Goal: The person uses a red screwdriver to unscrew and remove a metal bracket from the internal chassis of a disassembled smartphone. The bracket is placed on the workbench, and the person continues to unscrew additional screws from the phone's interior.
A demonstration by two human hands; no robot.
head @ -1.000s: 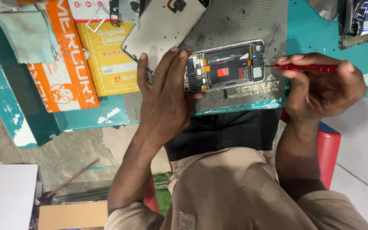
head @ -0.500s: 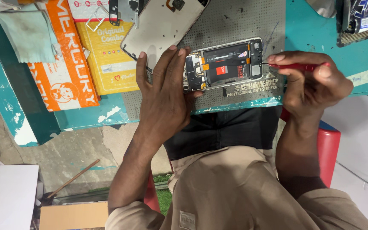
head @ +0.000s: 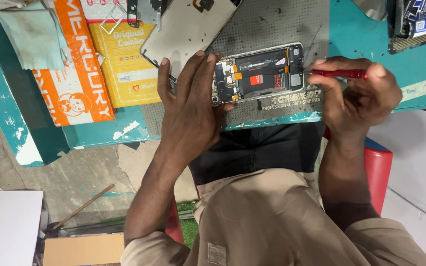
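An opened phone [head: 267,74] with its circuit board and black battery exposed lies on a grey anti-slip mat [head: 282,24] on the teal table. My left hand [head: 191,103] lies flat over the phone's left end and presses it down. My right hand [head: 356,93] grips a red-handled screwdriver [head: 338,74], whose tip touches the phone's right end. The phone's white back cover [head: 186,27] lies tilted on the mat above my left hand.
Orange and yellow padded envelopes [head: 99,64] and a pale cloth [head: 30,37] lie on the teal table [head: 356,34] at left. Dark parts [head: 415,24] sit at the far right. Below are a red stool [head: 378,167], a cardboard box [head: 82,249] and white paper [head: 6,226].
The phone and both hands sit slightly higher in view than before. The screwdriver tip stays at the phone's right end; my left hand still holds the phone down.
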